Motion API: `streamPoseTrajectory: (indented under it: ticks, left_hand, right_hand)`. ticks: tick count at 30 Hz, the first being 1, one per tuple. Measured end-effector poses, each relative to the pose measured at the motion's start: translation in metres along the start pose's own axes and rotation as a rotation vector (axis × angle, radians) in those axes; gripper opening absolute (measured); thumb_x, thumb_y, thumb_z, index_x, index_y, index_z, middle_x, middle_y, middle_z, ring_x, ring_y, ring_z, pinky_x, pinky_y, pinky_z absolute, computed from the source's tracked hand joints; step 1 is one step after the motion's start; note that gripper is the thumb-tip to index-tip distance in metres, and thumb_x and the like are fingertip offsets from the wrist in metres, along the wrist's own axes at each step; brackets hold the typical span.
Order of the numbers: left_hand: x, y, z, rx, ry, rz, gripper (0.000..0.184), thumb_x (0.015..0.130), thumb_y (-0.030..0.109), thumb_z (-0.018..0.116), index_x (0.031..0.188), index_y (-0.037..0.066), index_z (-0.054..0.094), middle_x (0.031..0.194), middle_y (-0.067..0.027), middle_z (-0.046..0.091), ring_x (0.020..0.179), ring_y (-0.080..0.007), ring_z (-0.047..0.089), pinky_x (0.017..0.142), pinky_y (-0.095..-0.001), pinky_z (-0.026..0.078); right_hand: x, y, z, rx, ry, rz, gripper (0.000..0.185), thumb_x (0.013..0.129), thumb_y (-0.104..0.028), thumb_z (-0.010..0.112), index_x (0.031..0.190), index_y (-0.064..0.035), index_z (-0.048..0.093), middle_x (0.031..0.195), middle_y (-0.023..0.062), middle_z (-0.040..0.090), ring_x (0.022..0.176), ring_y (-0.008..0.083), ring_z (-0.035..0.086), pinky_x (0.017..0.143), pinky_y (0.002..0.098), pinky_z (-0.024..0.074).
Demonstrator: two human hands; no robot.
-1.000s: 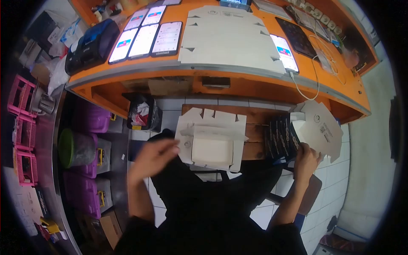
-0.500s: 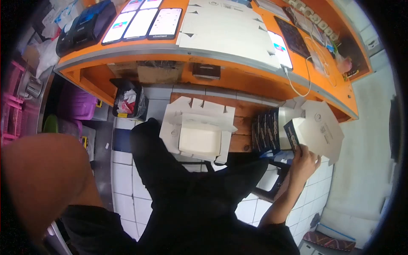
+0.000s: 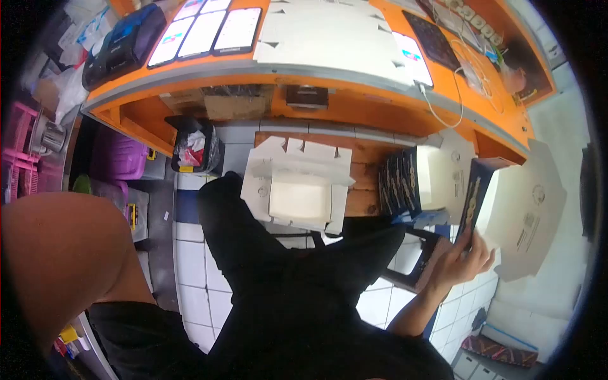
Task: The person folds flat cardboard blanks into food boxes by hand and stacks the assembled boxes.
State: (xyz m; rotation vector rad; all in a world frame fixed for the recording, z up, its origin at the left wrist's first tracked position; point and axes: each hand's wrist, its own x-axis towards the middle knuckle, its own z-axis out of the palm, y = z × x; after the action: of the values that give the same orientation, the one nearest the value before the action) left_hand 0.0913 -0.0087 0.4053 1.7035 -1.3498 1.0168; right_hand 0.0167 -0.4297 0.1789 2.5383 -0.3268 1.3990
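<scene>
My right hand [image 3: 465, 261] grips the near side of an opened box [image 3: 525, 209] with a dark printed outer wall and a white inside. Just left of it stands a row of nested dark boxes [image 3: 399, 180] on the wooden bench [image 3: 364, 183]. An unfolded white box [image 3: 299, 197] lies on the bench in front of my lap. At the far left my raised left arm fills the view; the fingers of my left hand are not visible.
An orange desk [image 3: 278, 73] holds several phones [image 3: 237, 30], flat white cardboard sheets [image 3: 329, 38] and a black printer [image 3: 123, 47]. Beneath it stands a small trash bin [image 3: 196, 149]. Purple-lidded containers [image 3: 120, 155] are at the left.
My right hand has pulled one box off the row and moved it to the right. My left arm has risen from near the lap to the far left, close to the camera.
</scene>
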Motion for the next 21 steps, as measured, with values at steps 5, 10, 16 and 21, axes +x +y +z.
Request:
streamPoseTrajectory:
  ticks: [5, 10, 16, 21]
  left_hand:
    - [-0.047, -0.013, 0.009, 0.064, 0.238, -0.350, 0.067, 0.104, 0.051, 0.046, 0.141, -0.005, 0.047, 0.133, -0.0171, 0.055, 0.117, -0.0260, 0.057, 0.103, -0.0386, 0.043]
    - [-0.171, -0.013, 0.100, -0.038, -0.028, -1.122, 0.070, 0.104, 0.052, 0.047, 0.144, -0.005, 0.044, 0.136, -0.0166, 0.052, 0.119, -0.0257, 0.054, 0.104, -0.0384, 0.042]
    - [-0.310, 0.034, 0.197, -0.587, 0.223, -1.623, 0.067, 0.109, 0.038, 0.043, 0.156, -0.006, 0.024, 0.152, -0.0178, 0.042, 0.141, -0.0242, 0.038, 0.117, -0.0355, 0.028]
    - [-0.312, 0.029, 0.190, -0.497, 0.272, -1.641, 0.059, 0.112, 0.036, 0.036, 0.155, -0.005, 0.031, 0.147, -0.0192, 0.049, 0.136, -0.0234, 0.046, 0.114, -0.0336, 0.034]
  right_hand:
    - [-0.022, -0.055, -0.015, 0.328, -0.111, -0.143, 0.030, 0.082, -0.001, 0.074, 0.108, -0.0157, 0.073, 0.109, -0.0003, 0.074, 0.106, 0.0232, 0.064, 0.116, 0.0622, 0.0283]
    - [-0.065, -0.096, -0.010, 0.691, -0.355, -0.366, 0.023, 0.083, -0.014, 0.074, 0.104, -0.0232, 0.072, 0.108, -0.0069, 0.074, 0.117, 0.0226, 0.059, 0.115, 0.0705, 0.0201]
    - [-0.106, -0.114, -0.001, 0.852, -0.516, -0.570, 0.022, 0.082, -0.022, 0.075, 0.104, -0.0248, 0.075, 0.117, -0.0064, 0.071, 0.118, 0.0210, 0.057, 0.115, 0.0680, 0.0198]
    - [-0.095, -0.149, 0.007, 1.224, -0.397, 0.036, 0.044, 0.096, -0.042, 0.066, 0.128, -0.0118, 0.067, 0.139, 0.0123, 0.058, 0.135, 0.0254, 0.046, 0.120, 0.0534, 0.0225]
